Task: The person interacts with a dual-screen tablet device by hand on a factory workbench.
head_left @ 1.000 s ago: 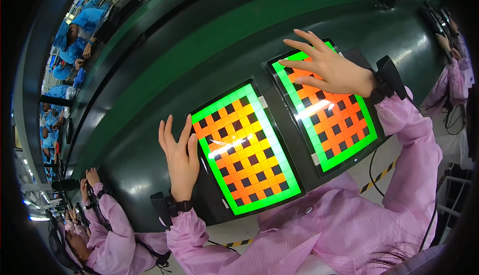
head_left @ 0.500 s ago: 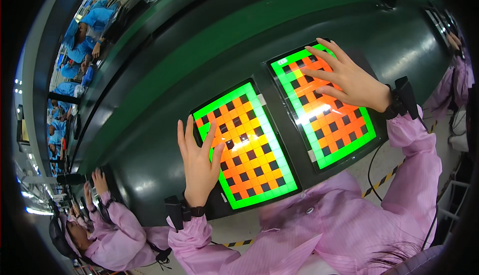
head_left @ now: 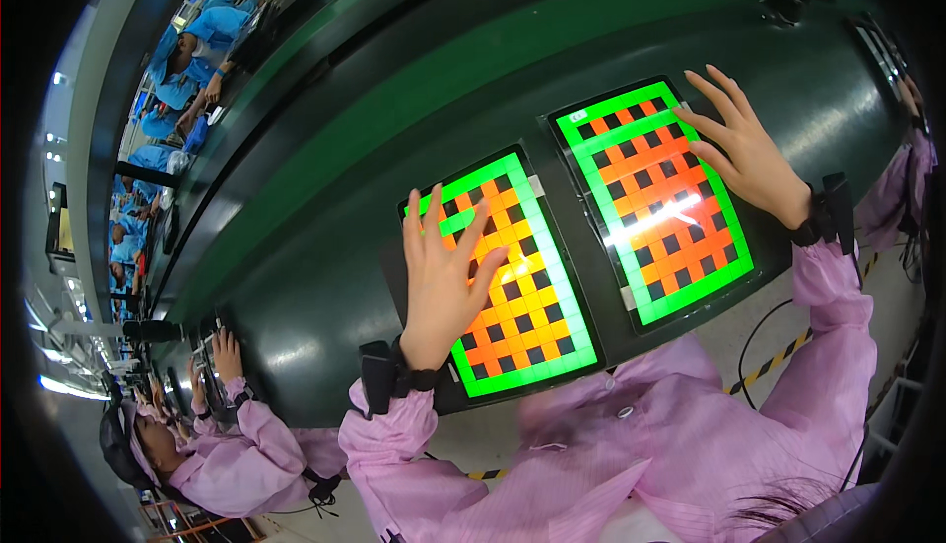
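While a co-worker (head_left: 212,444) in a pink smock bends over the same dark green bench (head_left: 325,198) at the far left, the person's left hand (head_left: 443,282) lies flat and open on the left screen (head_left: 503,272), fingers spread over its grid of orange, yellow and black squares inside a bright green border, gripping nothing. Just beside it to the right sits the right screen (head_left: 655,198), showing the same chequered pattern, a bright glare streak across its middle. The right hand (head_left: 744,149) is open too, fingers splayed, resting on that screen's upper right corner and edge. Both panels lie side by side, tilted, on the bench before the person. Judging by this, the step in hand is a touch check of the lit panels; the next move likely calls for flat, even contact swept across untouched squares without shifting either panel.
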Motion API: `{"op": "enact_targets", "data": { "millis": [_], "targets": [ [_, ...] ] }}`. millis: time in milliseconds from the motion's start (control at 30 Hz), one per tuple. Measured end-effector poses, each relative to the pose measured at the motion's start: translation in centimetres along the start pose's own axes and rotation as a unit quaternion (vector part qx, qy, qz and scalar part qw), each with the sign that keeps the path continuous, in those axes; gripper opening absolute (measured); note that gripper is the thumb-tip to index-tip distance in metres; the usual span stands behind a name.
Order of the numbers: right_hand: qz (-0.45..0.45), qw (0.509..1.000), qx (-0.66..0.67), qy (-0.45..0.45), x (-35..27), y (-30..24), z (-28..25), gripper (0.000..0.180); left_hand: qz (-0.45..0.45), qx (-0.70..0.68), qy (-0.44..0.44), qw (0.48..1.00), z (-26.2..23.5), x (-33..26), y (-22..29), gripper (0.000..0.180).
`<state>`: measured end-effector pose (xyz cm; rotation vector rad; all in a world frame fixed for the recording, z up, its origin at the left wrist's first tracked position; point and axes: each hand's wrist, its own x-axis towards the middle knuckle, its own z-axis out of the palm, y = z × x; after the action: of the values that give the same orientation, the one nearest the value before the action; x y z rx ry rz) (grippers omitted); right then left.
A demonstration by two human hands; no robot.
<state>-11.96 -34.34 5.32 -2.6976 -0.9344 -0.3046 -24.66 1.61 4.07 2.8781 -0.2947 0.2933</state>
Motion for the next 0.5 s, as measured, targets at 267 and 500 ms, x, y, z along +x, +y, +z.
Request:
{"op": "enact_targets", "data": {
  "millis": [267,500],
  "targets": [
    [-0.013,1.0,-0.007,-0.021,-0.1,-0.7,-0.4,0.037,-0.092,0.016,0.04,0.995,-1.2,-2.0,-2.5,0.04],
    [-0.041,0.999,0.001,-0.011,0.3,-1.6,-0.2,0.037,-0.12,-0.011,0.028,0.992,-1.1,-3.4,-3.3,0.037]
  ]
}}
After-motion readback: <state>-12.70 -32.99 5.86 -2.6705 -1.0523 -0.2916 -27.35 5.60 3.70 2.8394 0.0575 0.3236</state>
